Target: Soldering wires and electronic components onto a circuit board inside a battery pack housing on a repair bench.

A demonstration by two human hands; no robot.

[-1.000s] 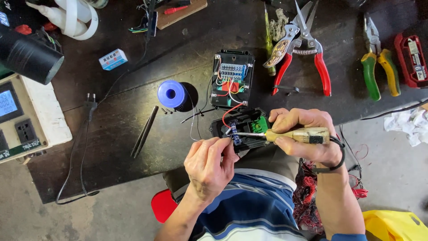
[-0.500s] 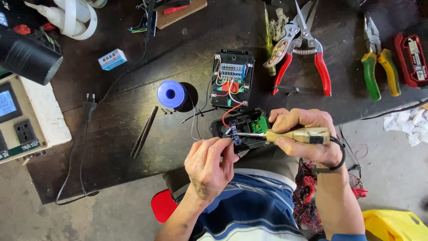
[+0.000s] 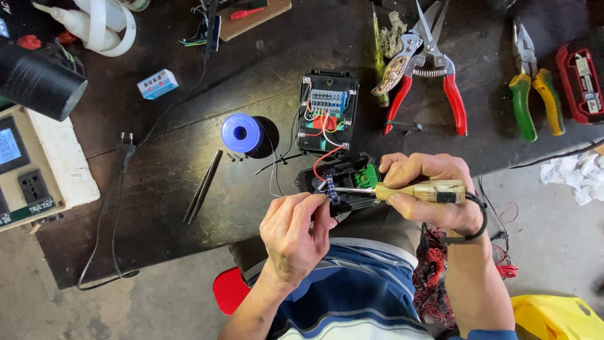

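Note:
My right hand point(image 3: 428, 192) grips a wooden-handled soldering iron point(image 3: 418, 191), its metal tip pointing left at a small blue part point(image 3: 331, 188). My left hand point(image 3: 296, 233) pinches that blue part and a thin wire at the front edge of the dark workbench point(image 3: 157, 208). Just behind the tip lies a black housing with a green circuit board point(image 3: 352, 176). A red wire runs from it up to an opened black battery case point(image 3: 326, 113) showing wires and a board.
A blue solder spool point(image 3: 240, 133) and tweezers point(image 3: 202, 186) lie left of the hands. Red-handled shears point(image 3: 434, 69), green-yellow pliers point(image 3: 531, 94) and a red battery point(image 3: 582, 79) sit at the back right. A beige meter box with socket point(image 3: 34, 176) stands at left.

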